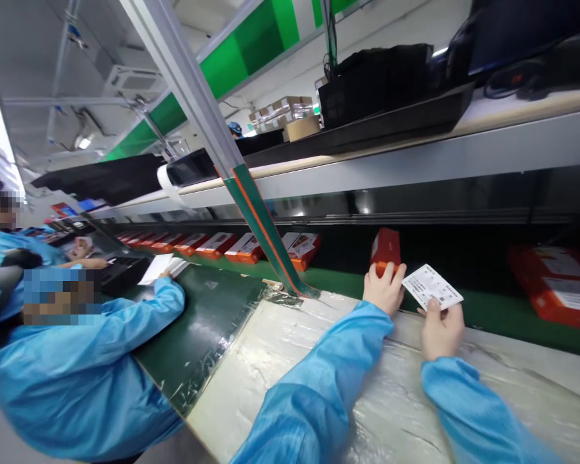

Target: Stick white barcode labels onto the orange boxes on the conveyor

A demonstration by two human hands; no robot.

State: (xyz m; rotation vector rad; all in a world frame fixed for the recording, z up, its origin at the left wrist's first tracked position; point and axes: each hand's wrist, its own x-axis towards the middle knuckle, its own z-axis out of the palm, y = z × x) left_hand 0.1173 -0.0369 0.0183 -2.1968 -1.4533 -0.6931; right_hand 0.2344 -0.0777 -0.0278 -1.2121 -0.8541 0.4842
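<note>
Left hand (pixel 384 290) curled tight on a small red box (pixel 385 250) at the near edge of the green belt (pixel 333 282), right hand (pixel 442 332) pinching a white printed card (pixel 432 287) just beside it, above a plastic-covered bench (pixel 280 348), with a row of more red boxes (pixel 212 245) off to the left.

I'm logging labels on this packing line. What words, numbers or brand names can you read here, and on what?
White printed card in the right hand: rows of small print, too small to read.
Orange box under the left hand: no text readable.
White label on the large orange box: too blurred to read.
Row of boxes on the conveyor: printing too small to read.
</note>
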